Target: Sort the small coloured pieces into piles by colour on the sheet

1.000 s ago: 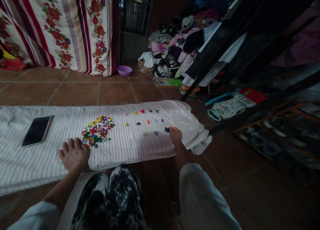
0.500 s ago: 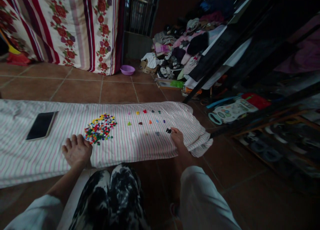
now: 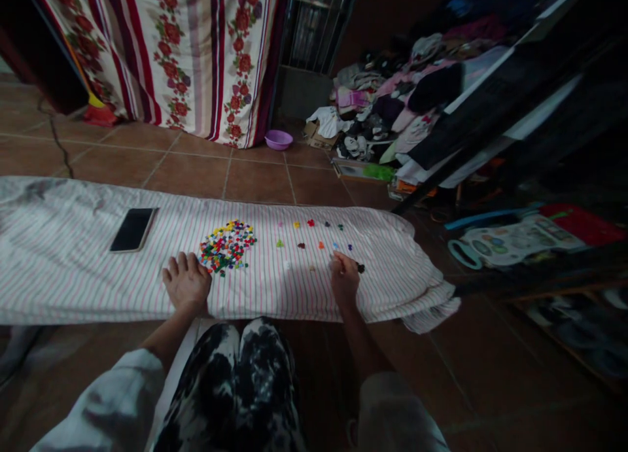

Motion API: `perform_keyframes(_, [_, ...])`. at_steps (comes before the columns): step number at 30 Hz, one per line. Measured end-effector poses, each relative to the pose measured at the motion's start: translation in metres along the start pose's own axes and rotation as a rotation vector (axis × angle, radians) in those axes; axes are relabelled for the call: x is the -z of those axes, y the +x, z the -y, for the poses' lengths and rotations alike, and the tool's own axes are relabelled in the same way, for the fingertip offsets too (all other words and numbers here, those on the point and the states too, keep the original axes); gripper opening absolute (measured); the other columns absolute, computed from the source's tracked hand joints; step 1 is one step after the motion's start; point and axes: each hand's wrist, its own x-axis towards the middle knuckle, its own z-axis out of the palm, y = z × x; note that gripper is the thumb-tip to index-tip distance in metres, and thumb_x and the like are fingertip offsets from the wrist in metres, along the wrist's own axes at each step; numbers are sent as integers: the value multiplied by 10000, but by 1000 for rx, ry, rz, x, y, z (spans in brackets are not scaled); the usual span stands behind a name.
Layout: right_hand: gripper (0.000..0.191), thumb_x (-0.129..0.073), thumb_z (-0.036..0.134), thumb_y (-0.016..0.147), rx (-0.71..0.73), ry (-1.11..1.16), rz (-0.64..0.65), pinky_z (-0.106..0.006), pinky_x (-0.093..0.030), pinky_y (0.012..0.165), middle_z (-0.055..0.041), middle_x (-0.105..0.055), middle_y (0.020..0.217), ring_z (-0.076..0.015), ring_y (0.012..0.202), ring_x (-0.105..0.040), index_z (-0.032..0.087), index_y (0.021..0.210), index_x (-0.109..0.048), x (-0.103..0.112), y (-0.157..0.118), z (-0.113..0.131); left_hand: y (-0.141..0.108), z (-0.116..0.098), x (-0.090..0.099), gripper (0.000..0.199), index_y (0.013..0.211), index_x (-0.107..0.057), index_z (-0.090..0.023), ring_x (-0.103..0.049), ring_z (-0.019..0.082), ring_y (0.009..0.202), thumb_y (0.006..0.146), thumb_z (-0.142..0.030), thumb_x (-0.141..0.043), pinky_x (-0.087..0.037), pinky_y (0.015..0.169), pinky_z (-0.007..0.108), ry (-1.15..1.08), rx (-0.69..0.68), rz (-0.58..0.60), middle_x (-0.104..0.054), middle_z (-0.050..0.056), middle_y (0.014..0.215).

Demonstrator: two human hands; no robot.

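Small colour groups on the right, one big mixed pile point(image 3: 228, 244) on the left

From my head, looking down, I see tiny colour bits on the cloth-covered desk point(image 3: 294, 295). Some seem done: small groups lie in rows on the right, each about one colour. The red group point(image 3: 311, 223) is in the far row, the orange group point(image 3: 321, 245) in the middle row, and the black group point(image 3: 361, 267) near me. Lots seem left, because the mixed pile is much bigger.

My left hand point(image 3: 188, 282) rests loosely on the cloth, at the pile's near left edge, and I see nothing in that grip. My right hand point(image 3: 345, 275) has its fingertips pinched together, just left of the black group. I can't tell if that grip has a bit in it.

The cloth has thin stripes. A phone point(image 3: 132, 230) lies left of the pile. Far off are a tiled floor point(image 3: 260, 180), a flowery curtain point(image 3: 201, 59), a purple bowl point(image 3: 279, 140) and, far right, heaped clothes point(image 3: 387, 108).
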Motion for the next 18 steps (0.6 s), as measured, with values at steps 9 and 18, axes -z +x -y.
perform_keyframes(9, [285,-422,198,862,156,155,456,-284,-512,800,-71,-674,961,-165,887,-626,195,999,-671,-75,-45,84,2,1,-4,487,1274,-523,-126,-322,332,1356,885,-304,-291,-220,1100,533,40,9,10,-478,165,1398])
perform_keyframes(18, [367,-457,129,850,178,-15,709,-263,-466,880,-63,-648,1026,-162,948,-596,221,1142,-658,-130,-45,123,2,-1,-1,497,1314,-501,-144,-291,323,1381,867,-286,-337,-210,1101,544,-3,26,21,-465,166,1416])
